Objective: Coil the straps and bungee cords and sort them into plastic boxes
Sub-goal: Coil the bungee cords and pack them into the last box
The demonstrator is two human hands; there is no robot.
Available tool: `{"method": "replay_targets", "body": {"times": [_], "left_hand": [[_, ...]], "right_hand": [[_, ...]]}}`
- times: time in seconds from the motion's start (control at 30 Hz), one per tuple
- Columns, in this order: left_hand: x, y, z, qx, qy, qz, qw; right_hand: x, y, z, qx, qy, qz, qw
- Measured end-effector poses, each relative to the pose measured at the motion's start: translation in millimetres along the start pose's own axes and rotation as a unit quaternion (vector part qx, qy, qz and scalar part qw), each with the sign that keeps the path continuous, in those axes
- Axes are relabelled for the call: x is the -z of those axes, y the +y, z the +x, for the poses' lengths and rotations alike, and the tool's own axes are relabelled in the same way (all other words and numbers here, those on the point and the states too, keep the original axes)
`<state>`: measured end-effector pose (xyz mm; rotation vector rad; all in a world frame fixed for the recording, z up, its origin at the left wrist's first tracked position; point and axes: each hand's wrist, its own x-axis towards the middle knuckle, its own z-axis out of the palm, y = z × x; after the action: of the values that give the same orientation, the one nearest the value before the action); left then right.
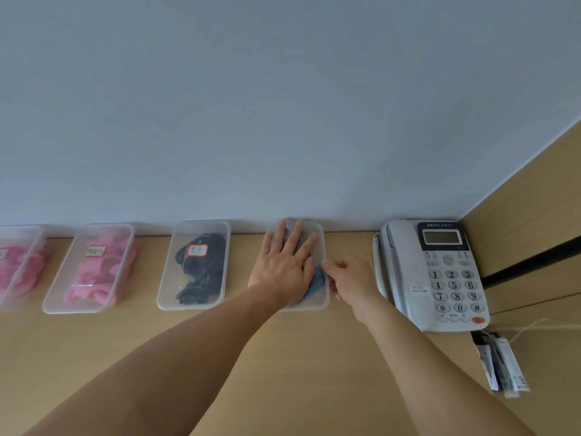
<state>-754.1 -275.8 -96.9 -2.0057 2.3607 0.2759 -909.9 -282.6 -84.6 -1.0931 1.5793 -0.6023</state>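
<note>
Left hand (pixel 284 265), fingers straight and spread, pressed flat on the coiled blue and purple cords (pixel 317 280) inside the rightmost clear box (pixel 320 237), at the far edge of the desk (pixel 298 372). Right hand (pixel 352 278), fingers curled, pinched this box's right rim. Telephone (pixel 440 275) stood just right.

Count was 4 clear plastic boxes: box 1 (pixel 28 247) (cut by the frame edge), box 2 (pixel 72 310), box 3 (pixel 188 306), box 4 (pixel 324 243). Contents: 2 boxes had pink coils (pixel 94 278), 1 had black straps (pixel 204 272), 1 had blue-purple cords (pixel 316 284). Labels (pixel 95 250): 2 full, 1 partial. 1 desk phone (pixel 440 278). 2 hands: left hand (pixel 283 265), right hand (pixel 352 275). Sachets (pixel 503 363) looked like 3, but overlap made that unsure.
</note>
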Motion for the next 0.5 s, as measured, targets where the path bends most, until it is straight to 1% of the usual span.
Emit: {"method": "replay_targets", "body": {"times": [0.07, 0.27, 0.37, 0.5], "left_hand": [[-0.4, -0.3, 0.0, 0.0, 0.0, -0.002, 1.0], [-1.4, -0.1, 0.1, 0.004, -0.001, -0.003, 1.0], [-2.2, -0.2, 1.1, 0.005, 0.004, -0.004, 1.0], [-2.1, -0.3, 0.6, 0.006, 0.003, 0.0, 1.0]], "right_hand": [[-2.4, 4.8, 1.8, 0.015, 0.001, -0.019, 1.0], [-3.8, 13.2, -5.9, 0.0, -0.011, 0.065, 0.998], [-2.7, 22.1, -15.7, 0.002, -0.022, 0.076, 0.997], [-4.4, 22.6, -21.2, 0.002, -0.004, 0.089, 0.996]]}}
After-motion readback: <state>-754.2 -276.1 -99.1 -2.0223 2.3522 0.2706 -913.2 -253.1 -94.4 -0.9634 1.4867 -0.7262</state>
